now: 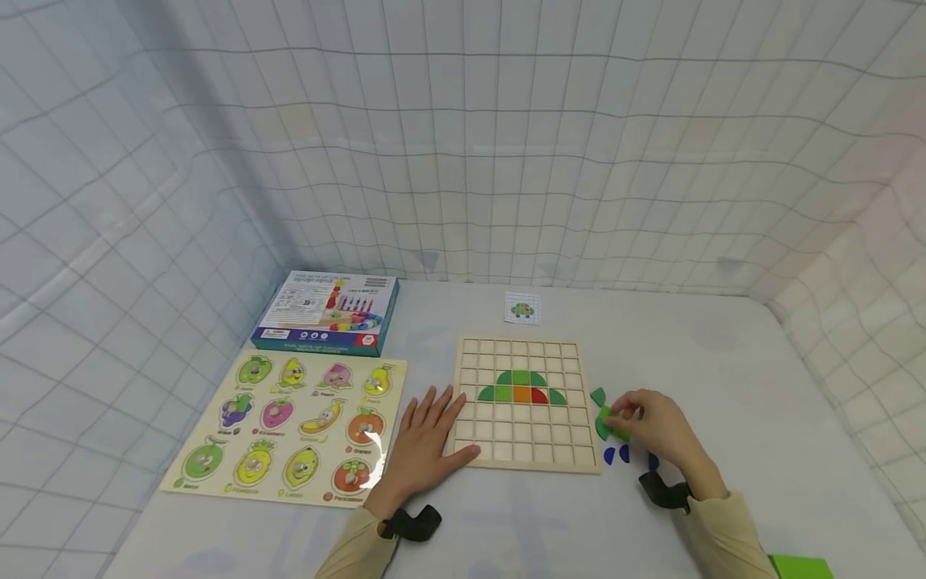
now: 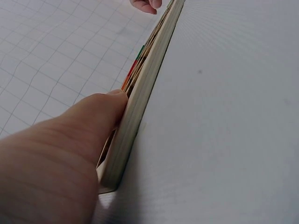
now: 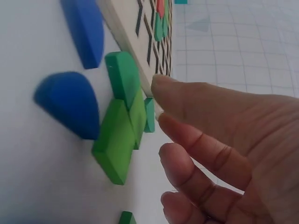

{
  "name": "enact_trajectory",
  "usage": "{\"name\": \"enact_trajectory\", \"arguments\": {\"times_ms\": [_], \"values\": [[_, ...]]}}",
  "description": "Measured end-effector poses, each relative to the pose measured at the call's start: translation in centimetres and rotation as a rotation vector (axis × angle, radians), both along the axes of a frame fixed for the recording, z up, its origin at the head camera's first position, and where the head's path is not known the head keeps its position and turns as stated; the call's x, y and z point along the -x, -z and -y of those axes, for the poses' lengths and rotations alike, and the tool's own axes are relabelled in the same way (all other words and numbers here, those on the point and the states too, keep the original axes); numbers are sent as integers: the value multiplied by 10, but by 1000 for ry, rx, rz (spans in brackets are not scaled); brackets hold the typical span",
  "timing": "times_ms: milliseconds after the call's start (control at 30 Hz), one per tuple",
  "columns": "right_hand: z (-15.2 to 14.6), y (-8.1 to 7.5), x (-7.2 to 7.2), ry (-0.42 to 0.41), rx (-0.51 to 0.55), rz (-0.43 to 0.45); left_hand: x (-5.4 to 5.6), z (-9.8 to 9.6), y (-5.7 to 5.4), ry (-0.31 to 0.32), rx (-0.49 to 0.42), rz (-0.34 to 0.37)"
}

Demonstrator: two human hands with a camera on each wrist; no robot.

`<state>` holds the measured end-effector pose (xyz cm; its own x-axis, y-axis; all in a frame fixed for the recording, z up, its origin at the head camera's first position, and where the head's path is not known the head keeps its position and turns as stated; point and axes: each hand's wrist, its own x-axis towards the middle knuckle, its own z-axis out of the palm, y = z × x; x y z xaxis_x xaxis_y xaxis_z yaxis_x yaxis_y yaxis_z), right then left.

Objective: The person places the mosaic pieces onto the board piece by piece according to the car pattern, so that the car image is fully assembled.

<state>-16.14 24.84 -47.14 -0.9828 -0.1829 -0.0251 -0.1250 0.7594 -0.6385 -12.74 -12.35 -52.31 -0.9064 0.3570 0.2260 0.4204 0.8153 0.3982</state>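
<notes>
My left hand [image 1: 423, 450] lies spread at the left side of a wooden grid board [image 1: 524, 454]. Its thumb [image 2: 100, 109] rests on the board's near edge. Set in the grid are green quarter-circles [image 1: 486, 393], light green squares [image 1: 521, 377], an orange square [image 1: 522, 394] and a red quarter-circle [image 1: 538, 396]. Off the board's right side, my right hand [image 1: 654, 426] hovers with loosely bent fingers beside loose light green squares [image 3: 114, 142] and a dark green quarter-circle [image 3: 124, 77]. Between thumb and forefinger nothing shows. Blue pieces [image 3: 70, 102] lie close by.
A small picture card [image 1: 522, 309] lies behind the board. On the left are a fruit peg puzzle [image 1: 282, 426] and a boxed toy set [image 1: 325, 314]. Gridded white cloth [image 1: 492, 161] walls the table's back and sides. A green object [image 1: 799, 567] shows at the lower right.
</notes>
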Motion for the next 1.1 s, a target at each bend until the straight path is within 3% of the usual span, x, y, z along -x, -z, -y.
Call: {"name": "enact_trajectory", "arguments": {"times_ms": [167,533,800,1100], "values": [[1,2,-4,1,-1,49,-2,-2,1,-4,6,-4],[5,1,-5,-54,-21,46,-2,-2,-1,-8,21,-16],[2,0,-3,-21,-25,100,-1,-1,-1,-5,18,-10],[1,-5,-1,-10,-102,107,-1,-1,-1,-8,18,-10]]}}
